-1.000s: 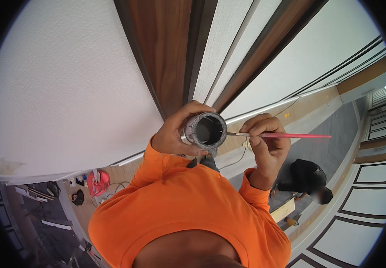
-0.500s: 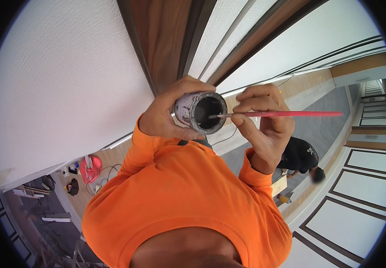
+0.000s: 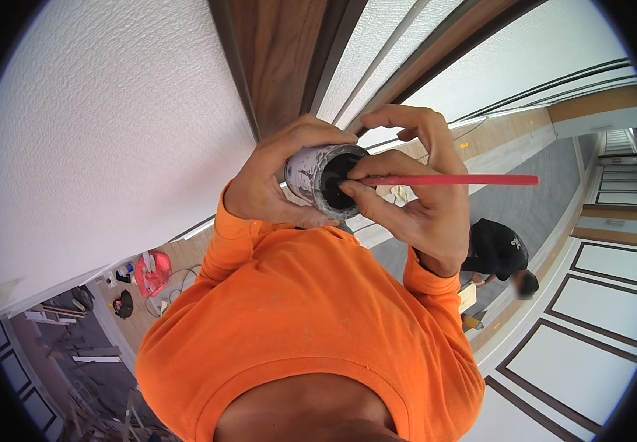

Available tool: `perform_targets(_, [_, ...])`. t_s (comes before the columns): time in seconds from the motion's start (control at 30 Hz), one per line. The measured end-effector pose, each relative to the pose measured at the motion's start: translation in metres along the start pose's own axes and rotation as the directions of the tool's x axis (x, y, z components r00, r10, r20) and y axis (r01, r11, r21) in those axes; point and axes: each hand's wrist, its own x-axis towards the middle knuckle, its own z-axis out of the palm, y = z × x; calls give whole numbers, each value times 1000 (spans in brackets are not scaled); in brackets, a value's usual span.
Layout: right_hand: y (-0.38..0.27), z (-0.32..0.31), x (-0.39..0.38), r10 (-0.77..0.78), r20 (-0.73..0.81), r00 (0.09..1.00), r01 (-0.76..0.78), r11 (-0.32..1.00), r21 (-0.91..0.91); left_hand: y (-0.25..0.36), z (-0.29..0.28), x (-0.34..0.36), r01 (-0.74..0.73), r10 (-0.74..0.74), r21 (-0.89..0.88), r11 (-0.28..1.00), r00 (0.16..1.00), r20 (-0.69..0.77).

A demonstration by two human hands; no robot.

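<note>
A small round paint can (image 3: 305, 175), smeared with dark paint and dark inside, is tilted with its mouth toward the right. My left hand (image 3: 265, 175) wraps around it, fingers over the top and thumb below. In a pinch at the can's mouth, my right hand (image 3: 429, 202) holds a thin paintbrush (image 3: 473, 180) by its red handle, which points out to the right. The brush tip is inside the can, hidden by my fingertips and the rim.
Ahead rises a brown wood-grain panel (image 3: 278, 55) with dark edges, beside a white textured wall (image 3: 112, 125). At right, a person in black (image 3: 497, 247) bends low over the floor. A red plastic bag (image 3: 153, 274) and cables lie at lower left.
My right hand has moved left toward the can, and the brush has gone deeper into it. My fingertips now reach the can's mouth. My left hand keeps its grip.
</note>
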Motion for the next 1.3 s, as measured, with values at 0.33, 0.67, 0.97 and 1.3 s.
perform_targets(0.33, [-1, 7, -6, 37, -126, 991, -30, 998, 54, 2, 0, -6, 48, -49, -29, 998, 999, -19])
perform_targets(0.67, [1, 16, -22, 306, -253, 918, -206, 912, 354, 10, 7, 0, 82, -80, 74, 994, 996, -27])
perform_targets(0.97, [-3, 6, -28, 372, -363, 855, -222, 893, 391, 8, 10, -3, 102, -99, 115, 988, 995, -30])
perform_targets(1.3, [10, -16, -28, 164, -429, 888, -204, 978, -48, 2, 5, 3, 130, -129, 111, 985, 992, -12])
